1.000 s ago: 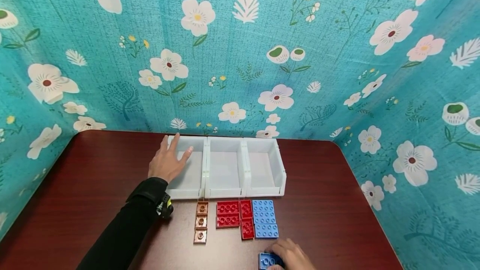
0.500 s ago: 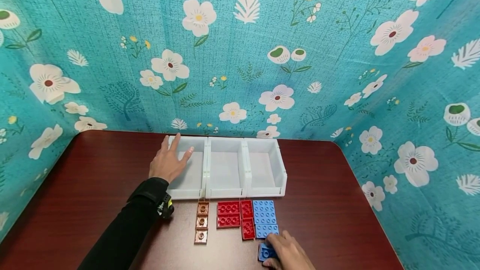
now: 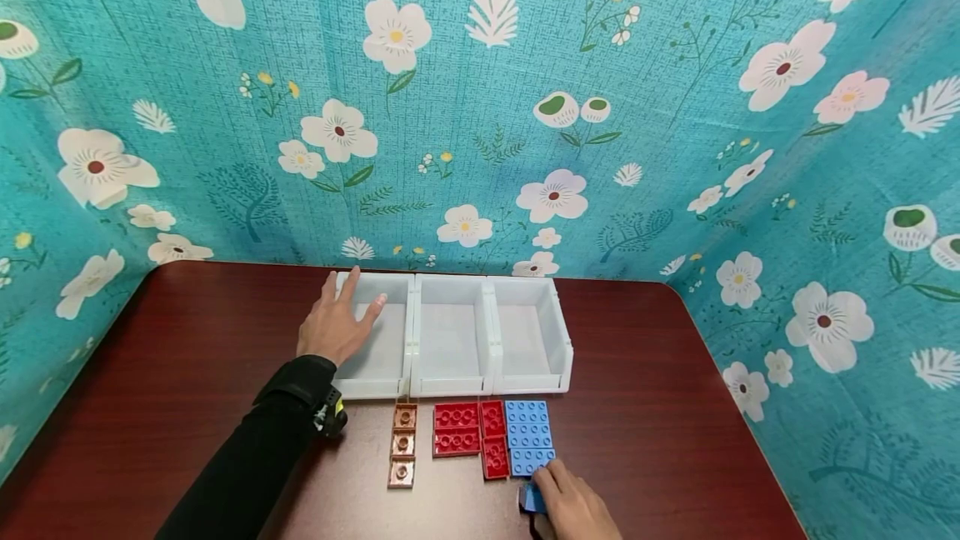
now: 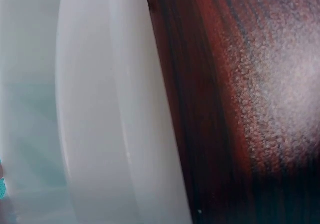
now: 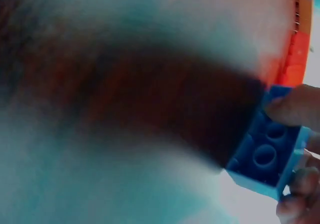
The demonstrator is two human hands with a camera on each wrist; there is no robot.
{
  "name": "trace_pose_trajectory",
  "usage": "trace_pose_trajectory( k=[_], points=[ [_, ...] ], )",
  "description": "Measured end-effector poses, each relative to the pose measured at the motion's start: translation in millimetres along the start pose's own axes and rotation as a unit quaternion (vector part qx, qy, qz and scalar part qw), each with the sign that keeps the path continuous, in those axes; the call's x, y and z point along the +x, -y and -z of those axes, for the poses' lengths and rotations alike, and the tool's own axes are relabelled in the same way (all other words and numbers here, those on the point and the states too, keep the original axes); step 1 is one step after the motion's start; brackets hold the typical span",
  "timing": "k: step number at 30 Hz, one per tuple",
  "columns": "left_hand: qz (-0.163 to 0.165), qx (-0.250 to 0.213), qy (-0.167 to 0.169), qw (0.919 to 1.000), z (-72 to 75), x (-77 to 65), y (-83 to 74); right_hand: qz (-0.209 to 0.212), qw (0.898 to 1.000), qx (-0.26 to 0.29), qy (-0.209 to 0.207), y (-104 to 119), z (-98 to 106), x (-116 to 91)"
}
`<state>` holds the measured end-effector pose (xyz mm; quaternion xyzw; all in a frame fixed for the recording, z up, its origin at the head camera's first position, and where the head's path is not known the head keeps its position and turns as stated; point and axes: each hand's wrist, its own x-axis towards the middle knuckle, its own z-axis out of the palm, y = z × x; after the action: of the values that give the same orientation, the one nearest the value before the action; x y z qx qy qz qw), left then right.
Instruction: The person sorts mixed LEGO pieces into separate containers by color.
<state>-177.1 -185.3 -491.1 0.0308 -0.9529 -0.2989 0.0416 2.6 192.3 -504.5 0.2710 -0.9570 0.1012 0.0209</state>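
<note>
A blue toy building brick [image 3: 533,498] is pinched in my right hand [image 3: 579,507] near the front of the table. In the right wrist view, the hollow underside of that blue brick [image 5: 265,154] faces the camera, with thumb and fingers on its sides. Just beyond the hand lies a block of lighter blue bricks [image 3: 528,425], studs up. My left hand [image 3: 335,325], fingers spread, rests at the left wall of the leftmost white bin [image 3: 375,387]. The left wrist view has only the white bin wall [image 4: 95,103] and the table.
Two more white bins, the middle one [image 3: 452,386] and the right one [image 3: 531,383], adjoin the first. In front of them lie red bricks [image 3: 456,429] and a column of three brown bricks [image 3: 402,443]. A floral curtain [image 3: 465,148] hangs behind the dark wooden table [image 3: 637,407].
My right hand has moved slightly away from the table's front edge with the blue brick and tilted it, so its underside no longer shows in the head view. The left hand has stayed still.
</note>
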Motion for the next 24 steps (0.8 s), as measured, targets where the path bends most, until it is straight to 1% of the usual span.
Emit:
trace_pose_trajectory(
  k=[2, 4, 6, 14, 17, 21, 24],
  points=[
    [-0.001, 0.000, -0.001, 1.0000, -0.1, -0.1, -0.5, -0.019, 1.000, -0.001, 0.011, 3.0, 0.4, 0.4],
    [-0.002, 0.001, -0.004, 1.0000, -0.1, -0.1, -0.6, -0.029, 0.999, -0.003, 0.014, 5.6, -0.2, 0.2],
    [-0.003, 0.001, -0.005, 1.0000, -0.1, -0.4, -1.1, -0.032, 0.999, -0.004, 0.012, 8.2, -1.3, -0.1],
    [-0.004, 0.003, -0.004, 1.0000, 0.4, 0.0, -0.8, -0.040, 0.997, 0.022, 0.054, 11.9, -2.9, -2.9],
    [-0.004, 0.004, -0.003, 1.0000, 0.5, 0.3, -0.9, -0.035, 0.998, 0.025, 0.050, 11.0, -3.2, -3.4],
    [-0.005, 0.002, -0.005, 1.0000, 0.5, 0.4, -0.5, -0.018, 0.999, 0.024, 0.032, 9.1, -4.3, -3.8],
    [-0.007, 0.000, -0.005, 1.0000, 0.4, 0.5, -0.2, -0.013, 0.999, 0.023, 0.031, 7.2, -4.6, -4.0]
  ],
)
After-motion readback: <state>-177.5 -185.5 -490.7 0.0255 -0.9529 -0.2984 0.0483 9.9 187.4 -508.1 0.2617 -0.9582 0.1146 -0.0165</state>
